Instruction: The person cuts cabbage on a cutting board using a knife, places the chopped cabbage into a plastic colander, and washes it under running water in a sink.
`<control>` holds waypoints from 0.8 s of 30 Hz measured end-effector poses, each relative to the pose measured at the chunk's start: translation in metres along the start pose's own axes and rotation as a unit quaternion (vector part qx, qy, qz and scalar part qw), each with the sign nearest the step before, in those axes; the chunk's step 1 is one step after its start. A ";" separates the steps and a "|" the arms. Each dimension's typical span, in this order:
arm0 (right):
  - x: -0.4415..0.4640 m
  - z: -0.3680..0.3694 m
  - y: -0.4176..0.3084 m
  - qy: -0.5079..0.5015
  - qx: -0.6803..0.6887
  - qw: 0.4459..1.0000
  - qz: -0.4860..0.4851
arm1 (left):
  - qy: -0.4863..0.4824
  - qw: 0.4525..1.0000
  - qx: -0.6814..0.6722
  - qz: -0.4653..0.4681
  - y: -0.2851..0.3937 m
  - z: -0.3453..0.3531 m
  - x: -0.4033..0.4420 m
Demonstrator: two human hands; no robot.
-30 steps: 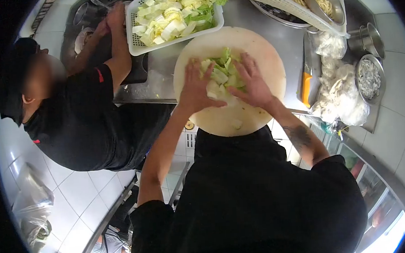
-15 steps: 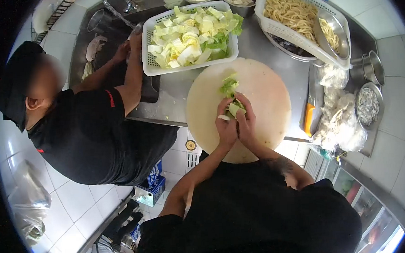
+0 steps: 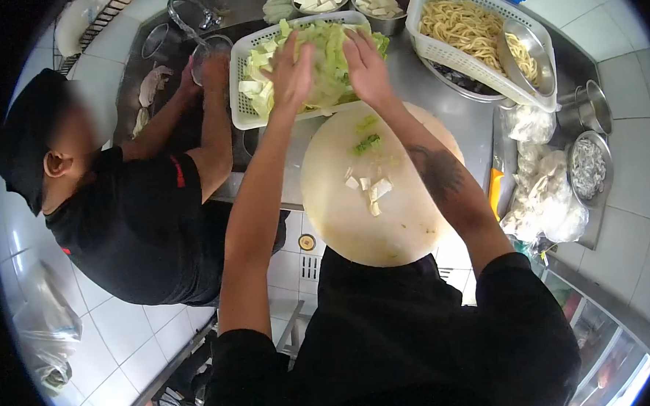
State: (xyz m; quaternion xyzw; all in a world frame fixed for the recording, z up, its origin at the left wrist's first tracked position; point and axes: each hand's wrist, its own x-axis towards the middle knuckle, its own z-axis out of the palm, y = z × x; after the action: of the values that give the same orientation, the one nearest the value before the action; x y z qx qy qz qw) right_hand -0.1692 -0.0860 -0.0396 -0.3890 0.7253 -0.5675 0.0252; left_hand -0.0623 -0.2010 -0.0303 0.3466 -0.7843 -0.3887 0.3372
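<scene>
Left hand [image 3: 294, 74], right hand [image 3: 367, 67] released over white plastic basket [image 3: 241, 113], pale-green leaves [image 3: 330, 67] between: likely filling step; white scraps [image 3: 380, 189] want gathering.

Both arms were extended forward, elbows nearly straight, the left forearm [image 3: 258, 192] and right forearm [image 3: 435, 164] converging. Left hand [image 3: 291, 77] and right hand [image 3: 366, 67] were level and apart, fingers straightened and pointing forward; left fingers blurred. Dark tattoo noted on the right forearm.
</scene>
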 end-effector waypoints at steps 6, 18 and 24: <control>-0.097 -0.063 0.025 -0.256 -0.068 0.961 -0.075 | -0.059 0.994 0.039 0.080 0.018 -0.034 -0.126; -0.191 -0.111 0.001 -0.487 -0.041 0.829 -0.270 | 0.021 0.990 -0.026 -0.136 0.014 -0.064 -0.307; -0.180 -0.106 0.015 -0.441 -0.084 0.856 -0.258 | 0.133 0.975 0.007 -0.178 0.056 -0.061 -0.381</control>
State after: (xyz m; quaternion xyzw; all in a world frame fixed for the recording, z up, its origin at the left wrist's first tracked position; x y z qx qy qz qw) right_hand -0.1023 0.1070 -0.0873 -0.7722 0.5568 -0.2596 0.1621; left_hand 0.1736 0.1085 -0.0536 0.5315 -0.6607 -0.3880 0.3612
